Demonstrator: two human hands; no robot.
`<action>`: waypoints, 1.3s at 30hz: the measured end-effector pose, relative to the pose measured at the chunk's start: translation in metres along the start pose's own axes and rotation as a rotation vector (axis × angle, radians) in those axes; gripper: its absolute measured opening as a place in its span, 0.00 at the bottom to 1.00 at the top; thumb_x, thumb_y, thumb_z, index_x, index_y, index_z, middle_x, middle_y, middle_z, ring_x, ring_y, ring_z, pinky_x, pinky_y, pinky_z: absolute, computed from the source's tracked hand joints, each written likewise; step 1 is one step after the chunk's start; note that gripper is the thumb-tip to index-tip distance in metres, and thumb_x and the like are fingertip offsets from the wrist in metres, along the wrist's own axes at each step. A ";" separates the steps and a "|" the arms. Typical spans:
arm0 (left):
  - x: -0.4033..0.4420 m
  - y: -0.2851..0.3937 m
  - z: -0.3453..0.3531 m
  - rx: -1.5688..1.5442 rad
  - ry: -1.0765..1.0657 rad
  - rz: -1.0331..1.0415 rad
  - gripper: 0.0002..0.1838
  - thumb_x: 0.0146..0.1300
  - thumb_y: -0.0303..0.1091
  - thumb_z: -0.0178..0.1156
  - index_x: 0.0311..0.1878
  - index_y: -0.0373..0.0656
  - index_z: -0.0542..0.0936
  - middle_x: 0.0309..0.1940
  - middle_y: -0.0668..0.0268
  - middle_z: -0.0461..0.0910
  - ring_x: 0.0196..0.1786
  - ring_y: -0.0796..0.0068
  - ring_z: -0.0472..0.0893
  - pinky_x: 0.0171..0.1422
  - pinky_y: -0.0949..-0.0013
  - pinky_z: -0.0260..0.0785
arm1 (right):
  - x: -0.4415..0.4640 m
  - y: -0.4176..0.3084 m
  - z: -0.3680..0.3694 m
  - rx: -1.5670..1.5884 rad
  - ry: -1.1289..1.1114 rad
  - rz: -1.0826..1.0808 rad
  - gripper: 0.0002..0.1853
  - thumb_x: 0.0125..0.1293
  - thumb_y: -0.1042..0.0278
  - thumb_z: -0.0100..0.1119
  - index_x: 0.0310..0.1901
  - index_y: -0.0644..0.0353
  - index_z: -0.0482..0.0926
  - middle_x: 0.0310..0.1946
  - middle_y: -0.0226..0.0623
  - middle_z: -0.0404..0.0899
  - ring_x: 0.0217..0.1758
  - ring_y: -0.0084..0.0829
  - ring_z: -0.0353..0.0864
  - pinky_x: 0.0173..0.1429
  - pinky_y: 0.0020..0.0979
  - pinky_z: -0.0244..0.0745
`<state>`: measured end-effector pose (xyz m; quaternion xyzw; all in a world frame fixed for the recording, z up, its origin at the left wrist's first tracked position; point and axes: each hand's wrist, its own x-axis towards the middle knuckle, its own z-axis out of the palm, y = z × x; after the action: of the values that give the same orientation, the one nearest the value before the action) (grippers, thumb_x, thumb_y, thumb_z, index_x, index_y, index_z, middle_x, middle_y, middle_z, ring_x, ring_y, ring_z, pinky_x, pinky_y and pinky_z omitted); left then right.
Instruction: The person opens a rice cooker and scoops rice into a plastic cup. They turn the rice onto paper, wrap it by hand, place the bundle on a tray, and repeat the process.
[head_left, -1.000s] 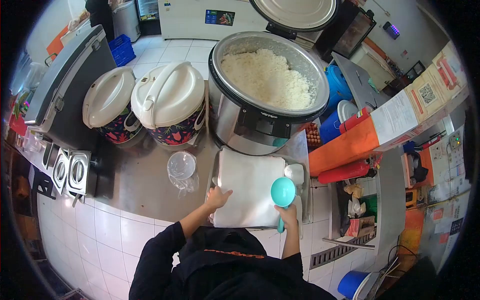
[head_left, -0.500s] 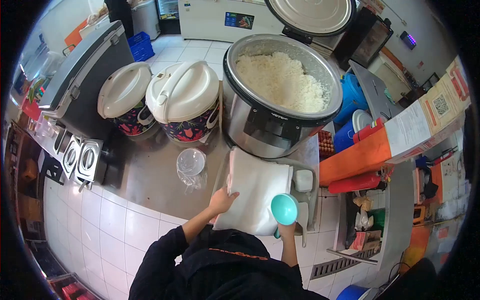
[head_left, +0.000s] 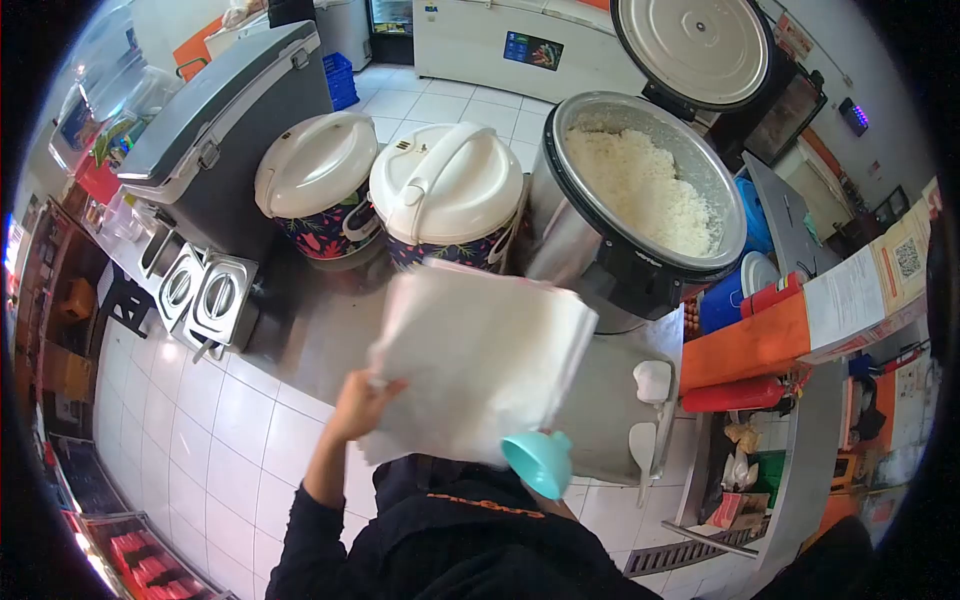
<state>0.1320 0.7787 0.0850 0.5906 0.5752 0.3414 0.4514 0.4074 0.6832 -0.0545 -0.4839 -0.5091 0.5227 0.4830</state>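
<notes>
A stack of white paper sheets (head_left: 475, 360) is lifted off the steel counter, tilted and a little blurred. My left hand (head_left: 360, 404) grips its left edge, thumb on top. At the stack's lower right corner is a turquoise scoop (head_left: 538, 462), its bowl tipped. My right hand is mostly hidden behind the scoop and the paper; only part of the wrist (head_left: 552, 504) shows. Beyond the paper stands a large open cooker full of white rice (head_left: 645, 190). A white paddle (head_left: 642, 446) and a white block-like item (head_left: 652, 381) lie on the tray at the right.
Two lidded flowered pots (head_left: 318, 170) (head_left: 447, 185) stand behind the paper. A grey cooler (head_left: 225, 120) and steel lidded containers (head_left: 222, 300) are at the left. On the right are a cardboard-topped orange beam (head_left: 745, 355) and a red extinguisher (head_left: 735, 394).
The paper stack has risen off the tray and moved left, with my left hand on it. The scoop has shifted left and tipped over. The whole view has turned left.
</notes>
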 end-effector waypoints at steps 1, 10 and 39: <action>-0.001 -0.007 -0.023 -0.062 0.052 0.014 0.12 0.60 0.33 0.56 0.41 0.34 0.77 0.26 0.64 0.80 0.29 0.79 0.76 0.34 0.69 0.70 | 0.013 -0.007 0.016 0.032 -0.029 -0.035 0.09 0.58 0.68 0.55 0.40 0.60 0.75 0.32 0.35 0.77 0.37 0.27 0.76 0.41 0.30 0.71; 0.044 -0.165 -0.133 -0.098 0.157 -0.379 0.30 0.54 0.41 0.62 0.54 0.29 0.68 0.47 0.52 0.74 0.50 0.64 0.73 0.55 0.64 0.64 | 0.103 -0.037 0.131 -0.423 -0.196 0.008 0.12 0.49 0.69 0.62 0.36 0.60 0.76 0.29 0.42 0.77 0.33 0.37 0.78 0.38 0.33 0.70; 0.073 -0.128 -0.056 0.530 0.260 -0.110 0.27 0.50 0.38 0.61 0.52 0.39 0.65 0.60 0.49 0.60 0.59 0.49 0.64 0.52 0.56 0.66 | 0.123 -0.052 0.165 0.429 0.416 0.124 0.06 0.52 0.76 0.57 0.30 0.60 0.69 0.20 0.31 0.68 0.22 0.25 0.69 0.27 0.26 0.65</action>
<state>0.0401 0.8495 -0.0219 0.6073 0.7282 0.2273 0.2218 0.2353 0.7964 -0.0017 -0.4978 -0.2468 0.5363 0.6354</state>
